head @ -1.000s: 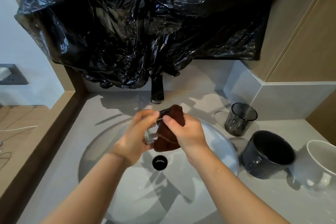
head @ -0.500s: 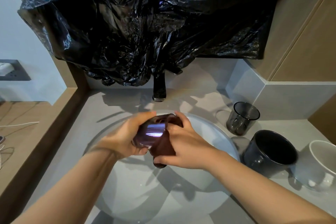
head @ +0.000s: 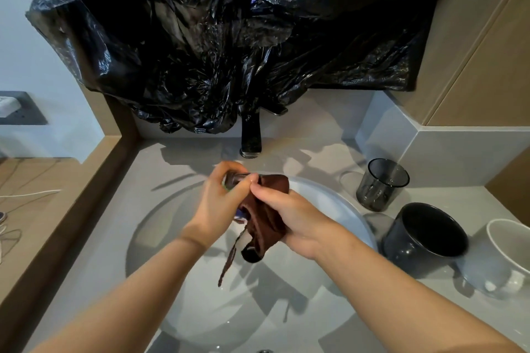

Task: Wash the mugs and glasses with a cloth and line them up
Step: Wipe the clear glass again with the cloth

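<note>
Right now I have the glass (head: 236,178) in my left hand (head: 220,203), fingers curled round its body, held above the sink (head: 329,200). Only one end shows past the fingertips on the far side. A sliver shows below the palm, so I judge its long axis runs away from me, along the hand and slightly tilted.

My right hand (head: 298,223) pinches the brown cloth (head: 265,223), thumb on top. The cloth lies immediately right of the left hand and touches the glass, with a loose tail hanging below both hands.

The next wipe turns on that contact: the cloth meets the glass from the right, so the right hand is the nearer one to work along that axis. Further right of it, on the table (head: 430,198), stand a smoked tumbler (head: 383,183), a dark mug (head: 424,235) and a white mug (head: 507,252).
</note>
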The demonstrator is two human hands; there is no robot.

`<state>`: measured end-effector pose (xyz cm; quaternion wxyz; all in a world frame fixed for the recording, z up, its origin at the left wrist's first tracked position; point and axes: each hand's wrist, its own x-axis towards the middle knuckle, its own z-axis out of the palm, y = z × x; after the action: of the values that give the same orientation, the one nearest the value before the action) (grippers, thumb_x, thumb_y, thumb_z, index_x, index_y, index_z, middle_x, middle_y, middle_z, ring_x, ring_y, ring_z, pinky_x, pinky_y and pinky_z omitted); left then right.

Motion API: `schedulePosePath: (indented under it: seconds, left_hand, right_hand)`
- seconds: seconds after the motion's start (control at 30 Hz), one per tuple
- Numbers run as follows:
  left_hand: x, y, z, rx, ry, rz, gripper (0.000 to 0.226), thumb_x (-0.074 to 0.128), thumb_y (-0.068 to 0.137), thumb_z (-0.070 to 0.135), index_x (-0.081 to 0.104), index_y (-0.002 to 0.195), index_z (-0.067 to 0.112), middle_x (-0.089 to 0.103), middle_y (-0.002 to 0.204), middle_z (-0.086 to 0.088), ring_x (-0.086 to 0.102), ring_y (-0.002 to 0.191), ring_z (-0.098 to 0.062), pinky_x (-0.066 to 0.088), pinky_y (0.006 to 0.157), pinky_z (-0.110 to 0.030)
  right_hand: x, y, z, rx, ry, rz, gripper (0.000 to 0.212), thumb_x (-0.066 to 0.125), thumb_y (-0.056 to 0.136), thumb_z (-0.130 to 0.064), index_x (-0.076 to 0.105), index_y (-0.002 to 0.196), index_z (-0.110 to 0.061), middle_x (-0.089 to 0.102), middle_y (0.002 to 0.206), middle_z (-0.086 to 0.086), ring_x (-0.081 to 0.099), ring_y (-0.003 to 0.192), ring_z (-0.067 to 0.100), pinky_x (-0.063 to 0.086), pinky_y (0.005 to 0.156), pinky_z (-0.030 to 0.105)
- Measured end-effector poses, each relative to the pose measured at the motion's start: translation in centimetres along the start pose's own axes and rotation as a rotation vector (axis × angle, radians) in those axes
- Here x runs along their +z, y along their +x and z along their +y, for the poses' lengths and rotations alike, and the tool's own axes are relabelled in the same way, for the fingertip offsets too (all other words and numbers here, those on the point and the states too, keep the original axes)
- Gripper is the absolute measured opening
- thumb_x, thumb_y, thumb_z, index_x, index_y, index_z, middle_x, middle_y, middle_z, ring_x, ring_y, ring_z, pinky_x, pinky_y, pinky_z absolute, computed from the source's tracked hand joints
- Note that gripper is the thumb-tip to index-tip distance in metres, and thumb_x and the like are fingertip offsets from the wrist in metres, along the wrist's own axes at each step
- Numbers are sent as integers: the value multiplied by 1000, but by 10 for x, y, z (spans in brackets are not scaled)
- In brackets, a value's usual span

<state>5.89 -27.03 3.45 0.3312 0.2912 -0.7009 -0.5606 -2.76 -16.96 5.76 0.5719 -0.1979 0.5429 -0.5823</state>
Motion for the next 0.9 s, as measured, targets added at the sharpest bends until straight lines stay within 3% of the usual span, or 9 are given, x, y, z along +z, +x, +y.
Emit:
schedulePosePath:
  seconds: [0.1,0.17,0.27,0.37,0.47,0.57,0.67,0.77,0.9]
  left_hand:
    - [-1,4,-10,85,36,-43,40,52,71,60,57,91,25,59,78,7,57,66,0,45,62,-15]
    - [-5,5,-5,-125,-68,-150,43,53,81,63,59,101,25,64,86,1,63,74,-12,49,64,-26]
    - [-12,3,0,-537,-268,-389,61,38,82,69,69,108,23,71,108,-11,68,96,-27,56,81,-45]
    - [-10,4,-3,-582,-247,-340,63,33,88,66,79,88,22,71,106,-15,63,98,-31,45,97,-50]
    - [-4,5,-7,-439,-207,-233,65,34,92,62,73,101,11,73,100,-15,67,94,-29,52,86,-41]
    - [0,-1,-13,-144,-185,-106,54,39,94,55,68,102,11,74,91,-1,69,91,-14,52,82,-27]
    - [0,-2,-24,82,-41,-58,69,43,79,63,56,122,10,67,107,-2,61,104,-10,46,94,-26]
    - [-6,5,-27,-46,26,-138,78,44,73,68,45,134,20,63,116,-6,61,102,-12,48,86,-32]
    - [-17,11,-9,-423,-183,-333,69,35,78,77,63,115,26,73,98,-9,67,81,-17,46,74,-36]
  right_hand:
    - [0,0,4,-34,60,48,22,61,90,-26,66,103,-9,70,92,13,69,84,24,55,60,28]
    - [-1,-1,9,-101,-64,129,10,62,90,-22,67,95,-15,71,86,8,69,75,19,55,61,27]
    - [-5,-5,6,-228,-657,234,15,68,85,-34,67,98,-28,70,101,-4,60,98,11,50,92,30]
    - [-5,-10,6,-317,-1199,214,38,62,88,-42,60,123,-28,62,122,-5,35,110,1,22,113,32]
    - [3,-7,12,-337,-937,251,38,67,85,-39,61,121,-28,64,118,-3,45,117,12,35,106,30]
    - [5,-1,9,-193,-285,208,13,67,86,-29,68,97,-22,71,96,2,66,86,14,52,72,24]
    - [1,3,-1,-22,194,51,22,59,90,-29,69,101,-13,69,96,9,66,86,21,54,65,30]
    - [-7,10,-5,-38,82,51,23,60,90,-27,68,105,-11,70,97,7,65,91,23,54,70,32]
    - [-12,4,-9,-276,-449,90,2,67,87,-21,69,86,-22,69,79,-6,66,76,9,53,70,21]
